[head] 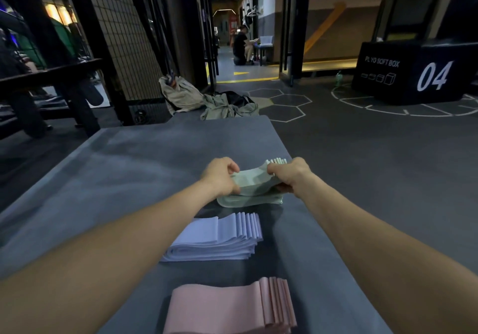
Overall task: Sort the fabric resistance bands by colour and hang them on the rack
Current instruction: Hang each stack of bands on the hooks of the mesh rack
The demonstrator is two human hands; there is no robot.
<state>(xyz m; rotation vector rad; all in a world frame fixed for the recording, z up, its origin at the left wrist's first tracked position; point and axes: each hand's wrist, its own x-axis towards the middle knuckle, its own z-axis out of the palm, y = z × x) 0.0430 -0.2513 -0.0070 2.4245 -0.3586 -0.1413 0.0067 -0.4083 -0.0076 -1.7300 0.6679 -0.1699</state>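
Three stacks of fabric bands lie in a row on a grey mat (134, 168). Farthest from me is the pale green stack (252, 187); my left hand (222, 175) grips its left end and my right hand (291, 175) grips its right end, lifting the upper bands off a few green ones left flat beneath. Their fanned ends show past my right hand. In the middle sits the lilac stack (219, 238), and nearest me the pink stack (232, 307). No rack is in view.
Crumpled beige and olive clothing with a dark bag (207, 98) lies on the floor beyond the mat. A black plyo box marked 04 (419, 69) stands at the right. A dark bench (51, 85) is at left. A person sits down the far corridor (240, 46).
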